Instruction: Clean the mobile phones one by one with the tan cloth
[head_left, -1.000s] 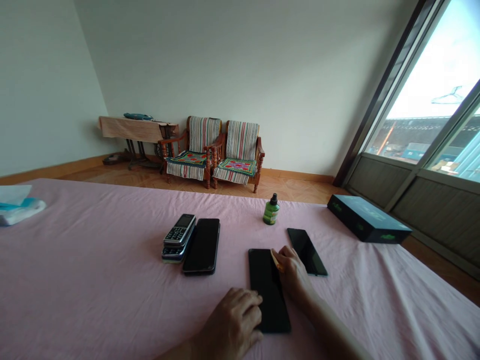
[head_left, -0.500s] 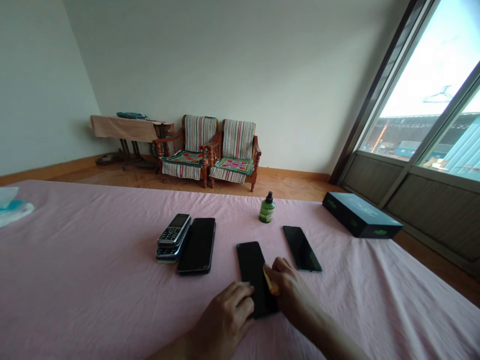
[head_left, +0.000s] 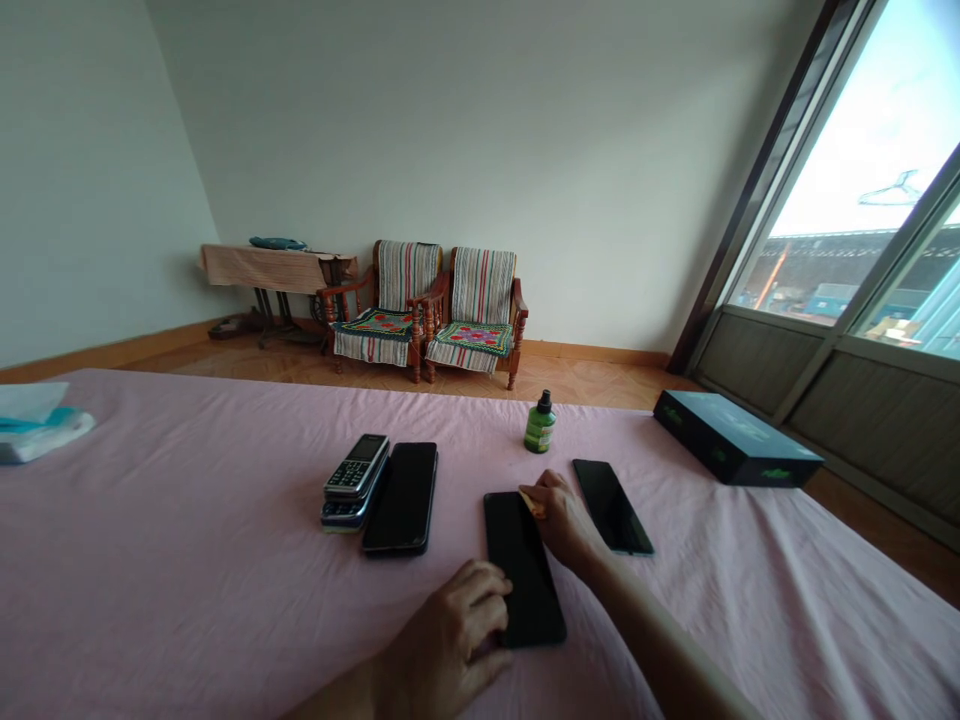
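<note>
A black smartphone (head_left: 523, 580) lies flat on the pink cloth in front of me. My left hand (head_left: 454, 630) holds its left edge with curled fingers. Pinched in my right hand (head_left: 559, 515) is a small yellow cloth (head_left: 533, 503), pressed at the phone's upper right corner; most of it is hidden by the fingers. Just right of that hand is another smartphone (head_left: 611, 505), dark and flat. To the left, a larger black smartphone (head_left: 401, 498) lies beside a stack of older phones, topped by a keypad phone (head_left: 358, 468).
A green spray bottle (head_left: 539, 424) stands behind the phones. At the right is a flat black box (head_left: 731, 435), and at the far left edge a tissue pack (head_left: 45, 425). Two wooden chairs (head_left: 476, 330) and a covered table (head_left: 259, 268) stand against the wall beyond the pink cloth (head_left: 210, 560).
My right hand has slid the yellow cloth away from me along the phone's right edge to its top corner. The left hand stays at the left edge. The view has shifted slightly.
</note>
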